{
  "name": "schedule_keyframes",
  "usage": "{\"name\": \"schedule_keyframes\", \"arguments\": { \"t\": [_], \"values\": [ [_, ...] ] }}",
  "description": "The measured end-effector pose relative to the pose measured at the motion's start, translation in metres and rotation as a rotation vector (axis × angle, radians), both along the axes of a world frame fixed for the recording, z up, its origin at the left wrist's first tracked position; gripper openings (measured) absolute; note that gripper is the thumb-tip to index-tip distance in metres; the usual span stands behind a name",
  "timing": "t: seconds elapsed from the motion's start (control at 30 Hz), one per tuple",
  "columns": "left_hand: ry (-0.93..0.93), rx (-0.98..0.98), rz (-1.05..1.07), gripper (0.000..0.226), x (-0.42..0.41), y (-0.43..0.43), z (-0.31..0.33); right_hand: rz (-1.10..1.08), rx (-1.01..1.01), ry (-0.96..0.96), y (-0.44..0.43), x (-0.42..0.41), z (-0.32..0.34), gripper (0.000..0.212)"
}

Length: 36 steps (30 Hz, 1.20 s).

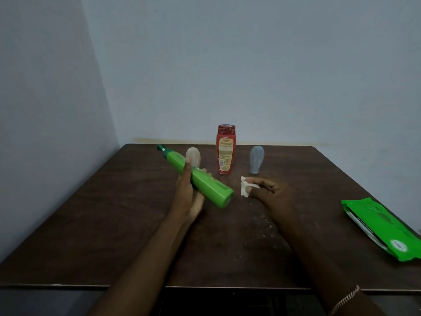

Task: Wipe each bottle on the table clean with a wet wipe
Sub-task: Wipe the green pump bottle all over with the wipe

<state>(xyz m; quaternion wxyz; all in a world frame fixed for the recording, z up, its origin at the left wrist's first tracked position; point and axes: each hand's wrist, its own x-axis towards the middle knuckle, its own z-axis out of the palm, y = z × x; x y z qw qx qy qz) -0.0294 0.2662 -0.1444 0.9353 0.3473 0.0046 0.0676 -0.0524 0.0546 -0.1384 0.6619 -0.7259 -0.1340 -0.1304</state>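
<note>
Over a dark tabletop (114, 224), we hold a green bottle (205, 185) tilted, wet wipe (245, 189) ready.
A wipes pack (382, 229) lies far right, its contents hidden. Our left grip (189, 192) curls round the green bottle; we should turn it while rubbing end to end. Our right grip (268, 190) pinches the wet wipe just beside its base.

Red bottle (225, 149) flanked by clear bottle (193, 158) and grey bottle (256, 159).
</note>
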Motion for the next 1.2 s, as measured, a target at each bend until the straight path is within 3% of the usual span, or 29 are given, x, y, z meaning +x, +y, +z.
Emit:
{"name": "schedule_keyframes", "arguments": {
  "t": [0.27, 0.53, 0.7, 0.8, 0.97, 1.1, 1.2],
  "values": [
    [0.127, -0.126, -0.020, 0.085, 0.006, 0.003, -0.004, -0.007, 0.006, -0.142, 0.003, -0.004, -0.007, 0.025],
    [0.199, -0.128, -0.092, 0.069, 0.007, -0.003, -0.017, -0.070, -0.253, -0.377, 0.003, -0.003, -0.014, 0.019],
    [0.205, -0.081, -0.111, 0.074, 0.005, -0.009, -0.019, -0.179, -0.324, -0.368, -0.001, -0.003, -0.018, 0.015],
    [0.189, -0.089, -0.098, 0.065, 0.009, -0.005, -0.022, -0.072, -0.390, -0.327, 0.000, -0.006, -0.016, 0.015],
    [0.161, 0.054, -0.102, 0.078, 0.007, -0.008, -0.021, -0.064, -0.214, -0.334, 0.006, -0.004, -0.012, 0.015],
    [0.169, 0.032, -0.078, 0.081, 0.008, -0.007, -0.022, -0.083, -0.292, -0.251, 0.002, -0.001, -0.018, 0.013],
    [0.162, 0.055, -0.053, 0.080, 0.007, -0.008, -0.022, -0.006, -0.305, -0.298, 0.005, -0.007, -0.015, 0.015]
  ]
}}
